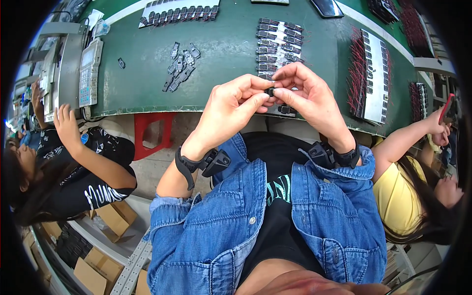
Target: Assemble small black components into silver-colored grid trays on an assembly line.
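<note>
We pinch a small black part (pixel 269 91) between the thumb and fingertips of our left hand (pixel 233 101) and those of our right hand (pixel 309 93), the two hands meeting around it above the near edge of the green table (pixel 221 64). On each wrist we wear a black strapped device (pixel 216 161). Partly under our fingers and running away from them lies a white board (pixel 280 37) with two columns of black parts. Left of our left hand, we see a loose heap of black pieces (pixel 182 64). Right of our right hand stands another loaded board (pixel 376 73), red wires (pixel 356 73) along its side. Farther left is a keypad unit (pixel 89 73); well beyond our right hand, a dark flat device (pixel 327 7).
</note>
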Tool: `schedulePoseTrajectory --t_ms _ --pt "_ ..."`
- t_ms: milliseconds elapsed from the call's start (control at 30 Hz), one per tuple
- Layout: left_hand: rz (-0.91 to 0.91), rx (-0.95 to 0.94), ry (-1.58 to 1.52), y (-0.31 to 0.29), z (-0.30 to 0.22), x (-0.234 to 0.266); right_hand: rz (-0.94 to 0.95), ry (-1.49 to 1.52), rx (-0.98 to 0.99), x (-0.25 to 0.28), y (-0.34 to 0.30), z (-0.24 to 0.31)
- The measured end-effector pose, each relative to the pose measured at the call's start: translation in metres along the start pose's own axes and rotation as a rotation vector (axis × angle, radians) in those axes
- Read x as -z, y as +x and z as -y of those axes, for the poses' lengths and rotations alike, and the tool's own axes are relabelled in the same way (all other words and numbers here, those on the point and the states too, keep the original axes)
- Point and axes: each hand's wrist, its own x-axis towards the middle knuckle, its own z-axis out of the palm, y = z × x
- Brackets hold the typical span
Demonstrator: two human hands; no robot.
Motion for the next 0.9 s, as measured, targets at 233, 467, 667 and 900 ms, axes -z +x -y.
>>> schedulePoseTrajectory --t_ms 233,467,667,900 --pt "-0.087 -0.082 0.118 -0.007 0.005 -0.009 -0.007 -0.257 0.134 -0.008 -0.006 0.005" --pt "-0.262 -0.135 0.089 -0.007 -0.003 0.006 -0.154 -0.328 0.174 -0.018 -0.004 0.013" --pt "-0.409 -0.201 -0.087 -0.012 0.002 0.036 -0.22 -1.102 0.528 -0.028 -0.011 -0.013" --pt "-0.427 -0.225 -0.077 -0.017 0.015 0.034 -0.237 -1.255 0.477 -0.046 -0.01 -0.016"
